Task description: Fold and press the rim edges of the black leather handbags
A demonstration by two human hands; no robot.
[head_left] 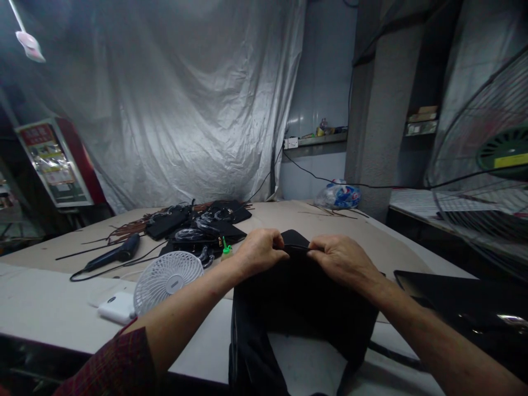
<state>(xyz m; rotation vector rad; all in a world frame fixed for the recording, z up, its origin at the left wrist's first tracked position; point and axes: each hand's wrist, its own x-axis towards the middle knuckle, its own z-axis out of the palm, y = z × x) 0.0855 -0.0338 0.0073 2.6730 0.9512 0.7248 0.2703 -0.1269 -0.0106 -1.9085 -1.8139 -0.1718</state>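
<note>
A black bag piece (305,297) stands in front of me on the table, with a gap low in its middle through which the pale tabletop shows. On the left of its top edge, my left hand (262,250) is closed, thumb and fingers pinching the black material. A short distance to the right, my right hand (340,257) pinches the same edge. A black flap rises just behind the edge, between the two hands. Below the hands the inside is too dark to make out. At the lower right, a black strap (396,355) lies beside the piece.
To the left stand a white desk fan (169,280), a white box-shaped device (117,307) and a dark hair-dryer-like tool (117,253). Behind are black bags (173,220) and a green-capped bottle (226,252). Another shiny black piece (466,308) and a large caged fan (495,148) are right.
</note>
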